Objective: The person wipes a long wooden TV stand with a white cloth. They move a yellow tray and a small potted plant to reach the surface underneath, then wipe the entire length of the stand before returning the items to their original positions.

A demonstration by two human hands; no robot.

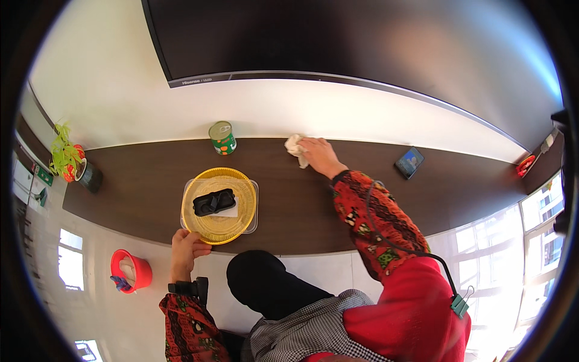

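Note:
My right hand [322, 157] presses a crumpled whitish cloth [296, 149] onto the dark wooden tabletop [289, 203], close to the wall. At the near edge, my left hand [190, 246] touches the rim of a round golden tray [249, 212], its fingers bent. That tray lies on or in a clear plastic container [257, 190]; which one I cannot tell. A black molded plastic piece [214, 202] and a white paper piece [230, 209] rest in the tray. Behind it, against the wall, stands a green can [222, 138] with a pull-tab lid.
A smartphone [410, 162] lies to the right of my right hand. A potted plant [89, 175] stands at the table's left end. On the floor at left is a red bucket [144, 273] with cloths inside. A large television [316, 40] hangs above the table.

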